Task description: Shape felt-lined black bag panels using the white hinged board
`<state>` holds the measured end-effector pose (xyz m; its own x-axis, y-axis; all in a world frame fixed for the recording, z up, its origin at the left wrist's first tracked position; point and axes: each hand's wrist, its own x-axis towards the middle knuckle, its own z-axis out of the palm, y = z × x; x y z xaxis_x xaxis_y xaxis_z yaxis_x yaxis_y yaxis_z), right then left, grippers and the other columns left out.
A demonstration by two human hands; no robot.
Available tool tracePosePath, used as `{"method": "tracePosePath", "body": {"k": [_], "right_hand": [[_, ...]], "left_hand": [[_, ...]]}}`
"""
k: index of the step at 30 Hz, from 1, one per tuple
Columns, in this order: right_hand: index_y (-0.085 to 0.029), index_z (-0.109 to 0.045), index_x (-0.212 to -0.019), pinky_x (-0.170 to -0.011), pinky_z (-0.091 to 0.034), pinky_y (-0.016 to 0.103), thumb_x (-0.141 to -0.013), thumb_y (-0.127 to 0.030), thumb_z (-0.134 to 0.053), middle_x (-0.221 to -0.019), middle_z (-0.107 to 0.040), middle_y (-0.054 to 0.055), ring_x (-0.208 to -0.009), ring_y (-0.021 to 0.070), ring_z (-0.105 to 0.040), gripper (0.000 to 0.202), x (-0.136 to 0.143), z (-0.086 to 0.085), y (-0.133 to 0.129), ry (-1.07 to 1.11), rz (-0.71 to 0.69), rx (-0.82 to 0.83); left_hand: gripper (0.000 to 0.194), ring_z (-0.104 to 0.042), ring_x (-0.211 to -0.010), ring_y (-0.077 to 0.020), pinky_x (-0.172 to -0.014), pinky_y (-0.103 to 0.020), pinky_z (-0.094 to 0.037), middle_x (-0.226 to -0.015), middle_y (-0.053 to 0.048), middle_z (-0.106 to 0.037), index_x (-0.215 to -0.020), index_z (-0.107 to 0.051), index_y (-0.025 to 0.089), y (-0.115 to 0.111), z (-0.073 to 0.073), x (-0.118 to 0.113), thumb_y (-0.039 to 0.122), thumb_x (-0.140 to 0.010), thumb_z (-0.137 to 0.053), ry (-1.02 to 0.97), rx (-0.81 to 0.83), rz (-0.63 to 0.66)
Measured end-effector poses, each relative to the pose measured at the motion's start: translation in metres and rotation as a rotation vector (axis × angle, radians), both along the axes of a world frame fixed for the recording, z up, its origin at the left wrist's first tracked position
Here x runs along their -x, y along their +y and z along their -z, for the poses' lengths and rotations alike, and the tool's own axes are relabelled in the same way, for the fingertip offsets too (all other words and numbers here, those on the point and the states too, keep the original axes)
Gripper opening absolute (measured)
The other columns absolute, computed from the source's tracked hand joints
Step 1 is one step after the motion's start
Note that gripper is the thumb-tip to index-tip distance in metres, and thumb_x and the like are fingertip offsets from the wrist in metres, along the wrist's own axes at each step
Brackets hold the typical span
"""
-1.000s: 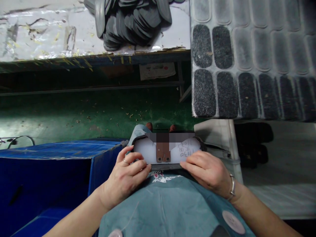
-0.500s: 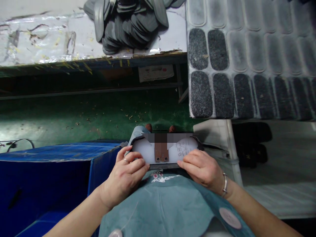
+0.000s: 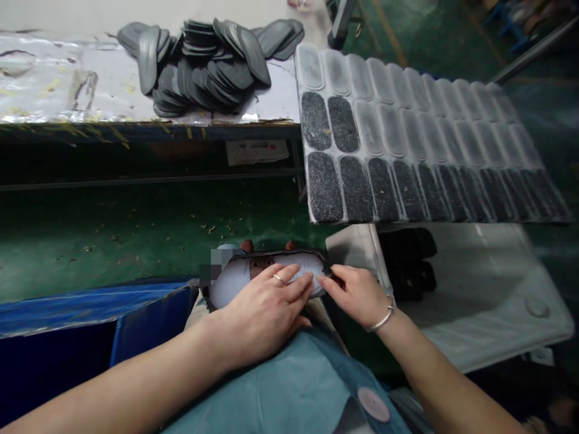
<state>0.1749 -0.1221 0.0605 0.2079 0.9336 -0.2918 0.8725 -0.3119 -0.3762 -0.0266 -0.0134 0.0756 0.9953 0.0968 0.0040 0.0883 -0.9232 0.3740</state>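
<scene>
A white shoe last lies bottom up in front of my apron, ringed by the dark edge of a shoe upper. Part of a brown plate shows on the last. My left hand reaches across the white face, fingers stretched toward the right end and its thumb toward me. At that right end my right hand pinches the upper's dark rim, thumb on the inner side and fingers outside. The left hand covers the middle of the last and much of its near edge.
Grey soles lie piled on a white-topped bench. Right of it juts a board bearing rows of pale and dark sole-shaped pieces. Below that, a white bin contains black shoe-like items. Blue boxes stand at left.
My left hand has left the last's left end and crossed over its middle. The right hand has moved to the right tip. The view has shifted, and the last is turned slightly.
</scene>
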Motion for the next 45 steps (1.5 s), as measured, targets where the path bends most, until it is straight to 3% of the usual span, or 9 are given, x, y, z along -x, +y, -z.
{"method": "tracePosePath", "body": {"k": [7, 18, 21, 23, 26, 30, 33, 38, 45], "right_hand": [[-0.019, -0.057, -0.064, -0.055, -0.028, 0.029, -0.094, -0.028, -0.041, -0.066, -0.068, 0.005, -0.059, 0.0157, -0.062, 0.035, 0.007, 0.004, 0.003, -0.101, 0.022, 0.055], [-0.019, -0.057, -0.068, -0.052, -0.032, 0.030, -0.095, -0.029, -0.040, -0.067, -0.067, 0.004, -0.058, 0.0179, -0.063, 0.034, 0.000, 0.004, 0.002, -0.141, -0.077, 0.081], [-0.018, -0.063, -0.087, -0.056, -0.041, 0.031, -0.092, -0.035, -0.048, -0.080, -0.067, 0.007, -0.069, 0.0223, -0.065, 0.023, 0.004, -0.003, 0.001, -0.242, -0.059, -0.098], [-0.015, -0.058, -0.116, -0.070, -0.049, 0.035, -0.087, -0.039, -0.055, -0.102, -0.067, 0.012, -0.089, 0.0266, -0.065, 0.038, 0.006, -0.004, 0.002, -0.223, -0.036, -0.257], [-0.011, -0.041, -0.138, -0.080, -0.052, 0.039, -0.081, -0.045, -0.063, -0.124, -0.060, 0.017, -0.102, 0.0302, -0.063, 0.070, 0.005, 0.004, 0.007, -0.128, -0.068, -0.266], [-0.007, -0.039, -0.141, -0.064, -0.054, 0.036, -0.078, -0.041, -0.066, -0.103, -0.071, 0.016, -0.078, 0.0288, -0.070, 0.077, 0.001, 0.013, 0.020, -0.048, -0.113, -0.013], [-0.010, -0.038, -0.142, -0.060, -0.052, 0.034, -0.077, -0.038, -0.067, -0.088, -0.074, 0.013, -0.071, 0.0284, -0.070, 0.077, 0.002, 0.009, 0.031, -0.011, -0.089, 0.137], [-0.014, -0.040, -0.141, -0.072, -0.053, 0.037, -0.079, -0.038, -0.063, -0.098, -0.072, 0.014, -0.087, 0.0318, -0.070, 0.070, 0.005, 0.000, 0.039, 0.042, -0.085, 0.258], [-0.019, -0.046, -0.136, -0.079, -0.054, 0.042, -0.077, -0.041, -0.064, -0.105, -0.071, 0.011, -0.092, 0.0315, -0.068, 0.066, -0.006, -0.003, 0.039, 0.045, -0.142, 0.232]], "left_hand": [[0.062, -0.039, -0.132, -0.0334, -0.109, -0.046, -0.030, -0.141, -0.017, -0.047, -0.128, -0.054, 0.005, -0.016, 0.023, -0.034, 0.053, -0.092, -0.040, 0.055, -0.038, 0.027], [0.054, -0.028, -0.140, -0.0316, -0.112, -0.048, -0.027, -0.150, -0.016, -0.034, -0.139, -0.040, 0.005, -0.014, 0.019, -0.037, 0.033, -0.093, -0.042, 0.129, 0.090, 0.016], [0.062, -0.027, -0.140, -0.0305, -0.114, -0.047, -0.026, -0.150, -0.016, -0.034, -0.139, -0.039, 0.004, -0.008, 0.012, -0.030, 0.044, -0.092, -0.044, 0.147, 0.201, 0.029], [0.060, -0.029, -0.140, -0.0291, -0.114, -0.046, -0.028, -0.148, -0.016, -0.037, -0.137, -0.043, 0.007, -0.001, 0.004, -0.015, 0.047, -0.092, -0.044, 0.110, 0.255, 0.018], [0.040, -0.037, -0.136, -0.0249, -0.112, -0.044, -0.032, -0.138, -0.011, -0.052, -0.128, -0.053, 0.015, 0.013, -0.006, 0.022, 0.034, -0.094, -0.044, -0.081, 0.233, -0.305], [0.050, -0.056, -0.114, -0.0271, -0.093, -0.044, -0.048, -0.120, -0.013, -0.060, -0.129, -0.051, 0.016, 0.032, -0.005, 0.070, 0.035, -0.083, -0.062, -0.065, 0.215, -0.912], [0.058, -0.061, -0.098, -0.0276, -0.082, -0.042, -0.051, -0.107, -0.012, -0.063, -0.127, -0.053, 0.014, 0.037, 0.007, 0.085, 0.033, -0.074, -0.067, 0.175, 0.383, -0.979], [0.044, -0.062, -0.086, -0.0232, -0.076, -0.035, -0.050, -0.096, -0.008, -0.065, -0.111, -0.063, 0.015, 0.034, 0.025, 0.089, 0.037, -0.073, -0.066, 0.251, 0.695, -1.103], [0.060, -0.063, -0.089, -0.0232, -0.078, -0.036, -0.051, -0.105, -0.009, -0.066, -0.126, -0.054, 0.017, 0.034, 0.028, 0.093, 0.037, -0.071, -0.069, 0.202, 0.741, -1.120]]}}
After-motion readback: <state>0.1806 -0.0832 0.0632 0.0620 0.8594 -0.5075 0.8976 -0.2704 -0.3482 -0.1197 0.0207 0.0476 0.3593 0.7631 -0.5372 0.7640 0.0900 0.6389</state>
